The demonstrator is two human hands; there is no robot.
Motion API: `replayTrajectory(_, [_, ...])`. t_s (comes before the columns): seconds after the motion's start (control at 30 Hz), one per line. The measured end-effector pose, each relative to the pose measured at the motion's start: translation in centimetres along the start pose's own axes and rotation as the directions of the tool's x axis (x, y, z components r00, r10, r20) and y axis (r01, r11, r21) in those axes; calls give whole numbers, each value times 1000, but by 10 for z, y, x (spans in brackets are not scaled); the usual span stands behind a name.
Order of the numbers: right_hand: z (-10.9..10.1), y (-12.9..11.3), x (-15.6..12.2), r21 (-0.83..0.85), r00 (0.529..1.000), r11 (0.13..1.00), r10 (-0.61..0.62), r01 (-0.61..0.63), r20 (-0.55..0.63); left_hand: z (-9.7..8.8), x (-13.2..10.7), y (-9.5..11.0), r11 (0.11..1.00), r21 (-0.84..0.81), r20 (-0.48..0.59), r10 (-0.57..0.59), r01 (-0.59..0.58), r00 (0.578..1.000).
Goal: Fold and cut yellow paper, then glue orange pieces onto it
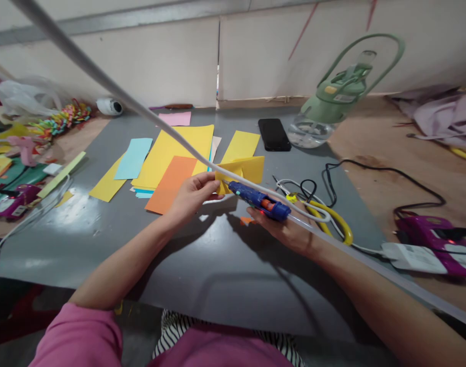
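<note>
Between the thumb and fingers of my left hand (197,193) is a small folded piece of yellow paper (252,168), held up off the table. My right hand (286,232) is wrapped round a blue glue gun (258,199). The gun's nozzle points left and meets or nearly meets the yellow paper close to my left fingertips; I cannot tell if it touches. An orange sheet (167,186) lies just left of my left hand, partly over a stack of larger yellow sheets (183,135). Scissors with yellow handles (345,232) lie beyond my right hand.
A white cable (141,109) crosses the view diagonally. Further back are a black phone (274,134) and a green-topped water bottle (332,97). Purple power strips (443,239) sit at both sides. A light blue sheet (133,158) and a pink sheet (175,119) lie on the grey tabletop (65,244).
</note>
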State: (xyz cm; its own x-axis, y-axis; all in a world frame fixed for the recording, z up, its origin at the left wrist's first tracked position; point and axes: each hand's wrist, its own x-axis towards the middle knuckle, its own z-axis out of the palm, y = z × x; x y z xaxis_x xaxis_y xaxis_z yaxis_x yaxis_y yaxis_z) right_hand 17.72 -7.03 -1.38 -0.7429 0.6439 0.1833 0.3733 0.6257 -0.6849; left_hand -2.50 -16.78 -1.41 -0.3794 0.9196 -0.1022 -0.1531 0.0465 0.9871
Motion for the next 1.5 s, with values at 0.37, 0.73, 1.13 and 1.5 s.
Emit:
replayTrajectory(0.37, [2, 0, -1, 28, 1000, 999, 28, -28, 1, 1, -1, 1, 1000, 4, 10, 5, -5, 1000])
replayTrajectory(0.73, [1, -1, -2, -5, 999, 1000, 20, -20, -25, 1, 0, -1, 1000, -1, 4, 19, -19, 1000])
replayTrajectory(1.13, [4, 4, -2, -30, 999, 999, 27, -28, -21, -2, 1, -5, 999, -2, 26, 39, -39, 999])
replayTrajectory(1.5, [0, -5, 1, -80, 997, 997, -28, 22, -70, -2, 1, -5, 999, -19, 26, 50, -50, 998])
